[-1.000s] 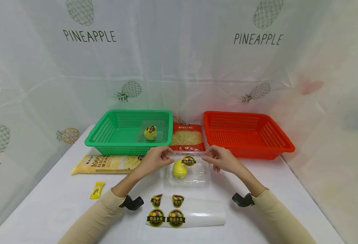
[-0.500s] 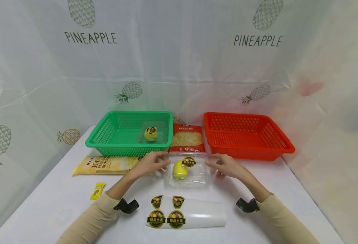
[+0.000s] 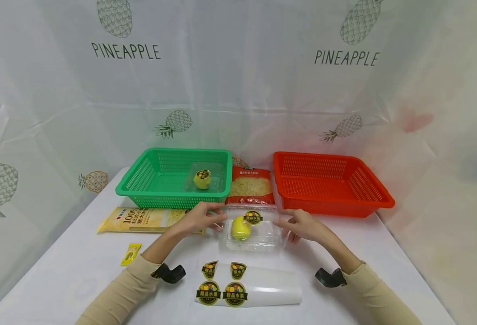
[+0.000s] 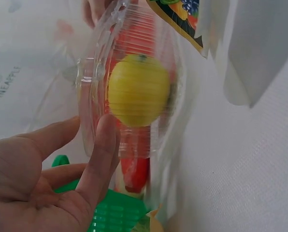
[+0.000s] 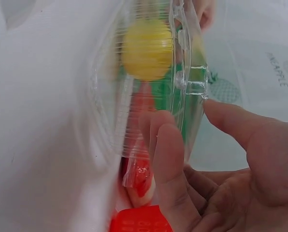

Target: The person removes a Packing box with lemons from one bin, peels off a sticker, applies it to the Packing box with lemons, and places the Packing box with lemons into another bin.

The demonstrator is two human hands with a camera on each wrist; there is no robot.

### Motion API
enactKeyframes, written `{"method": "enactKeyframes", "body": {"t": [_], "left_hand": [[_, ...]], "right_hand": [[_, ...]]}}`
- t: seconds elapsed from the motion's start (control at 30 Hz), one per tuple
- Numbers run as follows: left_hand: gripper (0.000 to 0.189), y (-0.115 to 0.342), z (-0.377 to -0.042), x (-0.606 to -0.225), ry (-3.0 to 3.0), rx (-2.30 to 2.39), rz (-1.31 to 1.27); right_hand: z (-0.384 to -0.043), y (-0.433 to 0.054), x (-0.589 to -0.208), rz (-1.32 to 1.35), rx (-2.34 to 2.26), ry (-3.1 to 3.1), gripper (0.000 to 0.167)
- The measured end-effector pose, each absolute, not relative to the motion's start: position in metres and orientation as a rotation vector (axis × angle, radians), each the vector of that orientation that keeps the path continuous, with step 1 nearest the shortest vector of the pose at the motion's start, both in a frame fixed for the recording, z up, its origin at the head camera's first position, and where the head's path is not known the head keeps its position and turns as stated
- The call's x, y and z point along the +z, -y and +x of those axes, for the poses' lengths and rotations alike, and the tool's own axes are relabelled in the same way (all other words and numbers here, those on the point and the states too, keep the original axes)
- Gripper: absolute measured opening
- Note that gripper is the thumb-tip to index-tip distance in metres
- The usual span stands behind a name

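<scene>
A clear plastic clamshell box (image 3: 266,234) stands in the middle of the table, its lid down. Through it shows a round yellow fruit (image 3: 241,230), with a stem end visible in the left wrist view. A black and gold round sticker (image 3: 253,217) lies on the lid. My left hand (image 3: 201,218) grips the box's left side, thumb at the lid's rim and fingers against the wall (image 4: 100,145). On the opposite side my right hand (image 3: 304,225) grips it the same way, thumb on the rim and fingers along the ribbed wall.
Behind stand a green basket (image 3: 173,200) with another boxed fruit (image 3: 202,179), and a red basket (image 3: 327,206). A red pasta bag (image 3: 249,186) lies between them. Left are a yellow pasta bag (image 3: 141,220) and a small yellow packet (image 3: 131,254). A sticker sheet (image 3: 270,286) lies in front.
Both hands have come from the lid's back corners down and outward to the sides of the box. The box stays in about the same place.
</scene>
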State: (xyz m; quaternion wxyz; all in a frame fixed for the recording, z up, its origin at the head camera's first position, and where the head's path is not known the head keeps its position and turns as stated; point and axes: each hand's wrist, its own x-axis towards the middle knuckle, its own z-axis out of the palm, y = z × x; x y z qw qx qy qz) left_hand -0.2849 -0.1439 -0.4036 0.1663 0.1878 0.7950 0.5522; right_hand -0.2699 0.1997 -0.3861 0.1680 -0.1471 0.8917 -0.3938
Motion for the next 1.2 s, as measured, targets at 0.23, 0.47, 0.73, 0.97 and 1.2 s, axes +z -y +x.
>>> {"method": "enactKeyframes", "body": {"t": [0.23,0.47,0.73,0.97,1.2], "left_hand": [[0.059,0.146,-0.284,-0.402,-2.216,1.617,0.531],[0.057,0.148,-0.282,-0.393,-2.173,1.665,0.552],[0.065,0.152,-0.281,-0.382,-2.144,1.701,0.543],[0.068,0.156,-0.281,-0.369,-2.149,1.751,0.496],[0.062,0.162,-0.283,-0.361,-2.086,1.869,0.46]], "right_hand": [[-0.267,-0.201,-0.381,-0.472,-1.165,-2.525,0.074],[-0.262,-0.206,-0.367,-0.533,-1.194,-2.513,0.076],[-0.26,-0.208,-0.355,-0.548,-1.184,-2.548,0.074],[-0.261,-0.205,-0.346,-0.578,-1.195,-2.597,0.071],[-0.262,-0.195,-0.332,-0.614,-1.204,-2.63,0.07]]}}
